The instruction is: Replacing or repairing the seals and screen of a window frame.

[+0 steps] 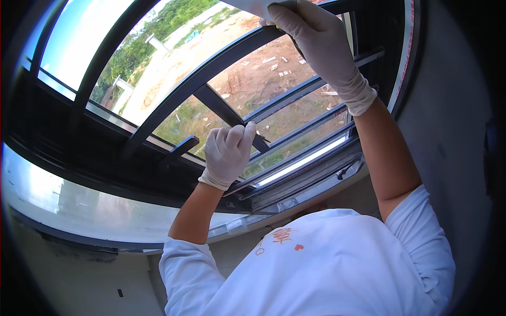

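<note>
Both my hands wear white gloves and reach into a dark-framed window (179,102). My left hand (227,154) is closed, its fingers curled at the dark window bar (219,105) near the lower part of the frame. Higher up and to the right, my right hand (321,45) pinches a pale flat sheet (249,6) at the top edge of the view. Most of that sheet lies outside the picture, so its kind cannot be made out. Under the right fingers, something small, dark and yellowish is largely hidden.
A pale, shiny sill (105,208) curves below the window. A short dark bar (182,147) juts out left of my left hand. Dark horizontal rails (300,134) run behind my hands. A grey wall (448,147) stands at the right. Outside are bare soil and greenery.
</note>
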{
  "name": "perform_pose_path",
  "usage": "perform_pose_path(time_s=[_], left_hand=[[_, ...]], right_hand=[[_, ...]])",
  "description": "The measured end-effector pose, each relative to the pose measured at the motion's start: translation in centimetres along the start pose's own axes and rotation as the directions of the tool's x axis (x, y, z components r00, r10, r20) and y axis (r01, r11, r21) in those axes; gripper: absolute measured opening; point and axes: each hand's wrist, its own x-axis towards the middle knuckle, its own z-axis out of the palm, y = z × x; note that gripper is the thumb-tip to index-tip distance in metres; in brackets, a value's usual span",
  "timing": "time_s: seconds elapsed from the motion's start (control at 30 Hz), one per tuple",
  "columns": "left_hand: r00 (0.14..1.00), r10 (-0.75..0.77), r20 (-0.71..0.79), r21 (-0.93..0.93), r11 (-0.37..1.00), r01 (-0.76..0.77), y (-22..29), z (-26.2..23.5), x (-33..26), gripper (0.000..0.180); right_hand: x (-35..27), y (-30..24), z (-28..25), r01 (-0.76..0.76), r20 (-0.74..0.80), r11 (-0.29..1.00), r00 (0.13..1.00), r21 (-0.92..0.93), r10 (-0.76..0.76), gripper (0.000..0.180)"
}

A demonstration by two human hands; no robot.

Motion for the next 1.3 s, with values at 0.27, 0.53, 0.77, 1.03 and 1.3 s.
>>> perform_pose_path(time_s=[0.27, 0.53, 0.77, 1.03, 1.3], left_hand=[[0.985, 0.116, 0.131, 0.091, 0.988, -0.128, 0.0, -1.0, 0.3, 0.025], [0.923, 0.309, 0.228, 0.133, 0.930, -0.344, -0.2, -1.6, 2.5, 0.009], [0.856, 0.419, 0.304, 0.205, 0.848, -0.488, -0.5, -1.4, 3.2, 0.007], [0.879, 0.362, 0.312, 0.178, 0.886, -0.428, -0.9, -1.3, 3.7, 0.007], [0.975, -0.157, 0.159, -0.249, 0.949, 0.193, 1.7, -1.8, 1.5, 0.014]], right_hand=[[-0.1, -0.3, 0.0, 0.015, 0.028, 1.000, 1.000, -0.021, -0.014, 0.023], [-0.1, 0.0, -0.3, 0.042, 0.026, 0.998, 0.999, -0.051, -0.041, 0.023], [-0.4, -0.1, -0.2, 0.204, -0.009, 0.978, 0.979, -0.033, -0.204, 0.019], [-0.2, 0.4, -0.3, 0.179, 0.002, 0.983, 0.984, -0.024, -0.179, 0.020], [0.1, 1.2, -0.5, 0.225, -0.007, 0.972, 0.974, -0.064, -0.226, 0.021]])
